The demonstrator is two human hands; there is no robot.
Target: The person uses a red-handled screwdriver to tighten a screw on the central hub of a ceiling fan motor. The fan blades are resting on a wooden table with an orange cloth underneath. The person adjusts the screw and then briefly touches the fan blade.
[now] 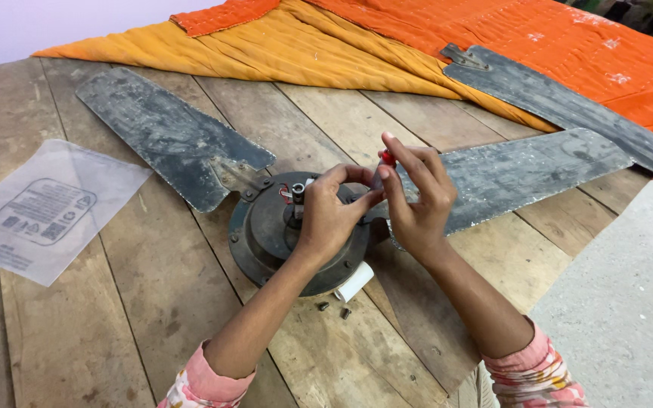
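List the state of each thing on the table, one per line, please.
Fan motor: flat on table, shaft up.
Left blade: attached to motor.
Right blade: lying by motor, joint hidden by hands.
Third blade: detached, lying on orange cloth.
Screws: loose on table.
White tube: lying beside motor.
Plastic bag: flat.
Left hand: over motor.
Right hand: pinching red tool.

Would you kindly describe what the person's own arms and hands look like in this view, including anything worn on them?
Both forearms are bare from the wrists to near the elbows. The left hand and right hand wear no gloves, and no rings, watch or bracelets can be seen. At the bottom edge, each arm comes out of a pushed-up sleeve of pink fabric with a floral print in white, yellow and red.
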